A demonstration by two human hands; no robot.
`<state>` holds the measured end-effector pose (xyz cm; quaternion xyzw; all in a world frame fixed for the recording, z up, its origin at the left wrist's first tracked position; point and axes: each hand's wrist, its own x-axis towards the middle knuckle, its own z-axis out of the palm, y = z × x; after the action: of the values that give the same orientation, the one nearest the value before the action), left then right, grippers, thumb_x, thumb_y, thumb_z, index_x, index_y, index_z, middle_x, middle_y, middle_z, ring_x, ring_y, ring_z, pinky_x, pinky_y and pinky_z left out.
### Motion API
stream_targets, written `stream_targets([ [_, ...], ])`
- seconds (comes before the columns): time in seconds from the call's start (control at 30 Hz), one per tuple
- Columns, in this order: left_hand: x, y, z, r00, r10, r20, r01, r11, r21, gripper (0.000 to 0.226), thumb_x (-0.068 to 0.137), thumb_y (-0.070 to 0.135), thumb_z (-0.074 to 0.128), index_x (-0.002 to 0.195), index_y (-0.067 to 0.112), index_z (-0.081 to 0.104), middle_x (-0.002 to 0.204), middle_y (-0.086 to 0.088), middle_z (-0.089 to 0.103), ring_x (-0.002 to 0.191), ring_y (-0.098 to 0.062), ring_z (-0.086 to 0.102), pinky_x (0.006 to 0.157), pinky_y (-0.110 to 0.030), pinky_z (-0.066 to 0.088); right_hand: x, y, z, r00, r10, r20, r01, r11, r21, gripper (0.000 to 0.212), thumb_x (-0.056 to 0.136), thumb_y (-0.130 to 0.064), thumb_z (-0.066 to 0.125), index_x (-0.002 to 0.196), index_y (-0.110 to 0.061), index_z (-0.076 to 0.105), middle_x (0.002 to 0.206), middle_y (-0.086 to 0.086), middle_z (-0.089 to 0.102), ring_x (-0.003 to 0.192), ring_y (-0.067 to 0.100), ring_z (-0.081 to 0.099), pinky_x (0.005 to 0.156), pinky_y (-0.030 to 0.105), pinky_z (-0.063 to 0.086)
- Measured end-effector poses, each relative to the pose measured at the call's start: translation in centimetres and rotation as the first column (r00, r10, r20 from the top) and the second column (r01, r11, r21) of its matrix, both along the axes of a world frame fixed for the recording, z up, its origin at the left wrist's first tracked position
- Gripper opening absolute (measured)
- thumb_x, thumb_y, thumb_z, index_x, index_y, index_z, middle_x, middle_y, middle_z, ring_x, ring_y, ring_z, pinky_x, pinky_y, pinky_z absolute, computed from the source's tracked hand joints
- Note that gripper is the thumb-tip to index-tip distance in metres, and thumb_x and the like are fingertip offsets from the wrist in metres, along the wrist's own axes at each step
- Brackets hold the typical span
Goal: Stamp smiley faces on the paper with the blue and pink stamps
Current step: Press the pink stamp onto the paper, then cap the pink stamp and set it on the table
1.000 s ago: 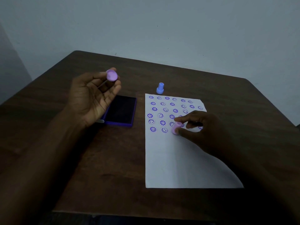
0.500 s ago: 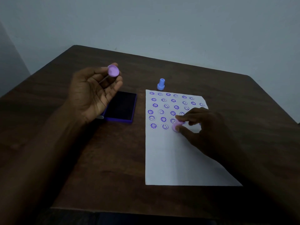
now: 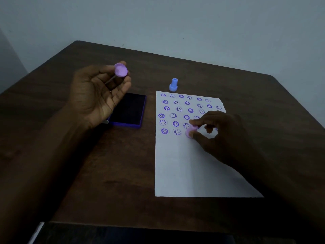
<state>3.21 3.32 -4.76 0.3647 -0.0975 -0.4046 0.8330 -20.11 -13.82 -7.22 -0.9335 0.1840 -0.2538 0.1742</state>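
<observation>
A white paper (image 3: 193, 169) lies on the dark wooden table, its upper part covered with rows of purple smiley prints. My right hand (image 3: 221, 136) pinches the pink stamp (image 3: 190, 131) and holds it down on the paper in the lowest printed row. My left hand (image 3: 100, 95) is raised palm-up above the table's left side, with a small pink round cap (image 3: 121, 70) held between thumb and fingertips. The blue stamp (image 3: 173, 85) stands upright just beyond the paper's top edge.
A purple ink pad (image 3: 129, 110) lies open left of the paper, partly behind my left hand. The table (image 3: 105, 173) ends at a front edge near the bottom of view, and a pale wall rises behind it.
The pink stamp stays pressed at the same spot on the paper. My left hand keeps the cap raised. The view has shifted slightly.
</observation>
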Motion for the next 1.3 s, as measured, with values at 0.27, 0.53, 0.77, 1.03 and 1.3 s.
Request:
stream_targets([
  [0.27,0.3,-0.1,0.0,1.0,-0.004,-0.006,0.004,1.0,-0.001,0.028,0.09,0.017,0.054,0.111,0.009,0.071,0.093,-0.002,0.074,0.081,-0.011,0.072,0.074,-0.02,0.058,0.0,0.2,0.2,1.0,-0.017,-0.01,0.017,1.0,0.018,0.019,0.074,-0.026,0.084,0.092,-0.026,0.079,0.075,-0.016,0.066,0.064,0.014,0.06,0.065,0.007,0.038],
  [0.53,0.1,-0.1,0.3,1.0,-0.008,-0.003,0.008,1.0,-0.012,0.039,0.065,0.017,0.066,0.101,0.008,0.075,0.091,-0.003,0.074,0.08,-0.012,0.072,0.073,-0.021,0.058,0.0,0.4,0.5,0.998,-0.046,-0.03,0.046,0.999,0.008,0.018,0.075,-0.03,0.083,0.092,-0.03,0.079,0.07,-0.024,0.061,0.069,0.013,0.056,0.066,0.007,0.037],
  [0.77,-0.1,0.2,0.4,1.0,-0.007,-0.017,0.006,1.0,-0.027,0.025,0.091,0.015,0.053,0.105,0.008,0.072,0.093,-0.004,0.074,0.081,-0.012,0.072,0.073,-0.021,0.059,-0.2,0.0,1.5,0.993,-0.032,-0.113,0.041,0.996,0.081,0.018,0.075,-0.039,0.081,0.093,-0.039,0.076,0.075,-0.033,0.063,0.074,0.005,0.06,0.064,0.012,0.039],
  [1.03,0.0,-0.1,0.3,0.999,-0.048,-0.004,0.048,0.998,-0.041,0.026,0.087,0.012,0.056,0.107,0.008,0.073,0.093,-0.005,0.075,0.082,-0.013,0.073,0.071,-0.021,0.059,1.2,-1.2,4.5,0.953,-0.196,0.23,0.028,0.815,0.579,0.023,0.07,-0.037,0.085,0.091,-0.028,0.079,0.084,-0.002,0.079,0.071,0.015,0.066,0.068,0.036,0.054],
  [1.3,-1.4,-0.5,-0.2,0.967,-0.192,0.169,0.188,0.981,0.041,0.026,0.073,-0.002,0.067,0.088,0.012,0.081,0.093,-0.008,0.077,0.084,-0.019,0.076,0.072,-0.024,0.06,4.9,1.1,6.3,0.966,-0.035,0.255,-0.162,0.688,0.707,0.025,0.074,-0.018,0.082,0.098,-0.017,0.075,0.089,0.003,0.08,0.079,0.012,0.071,0.076,0.033,0.056],
])
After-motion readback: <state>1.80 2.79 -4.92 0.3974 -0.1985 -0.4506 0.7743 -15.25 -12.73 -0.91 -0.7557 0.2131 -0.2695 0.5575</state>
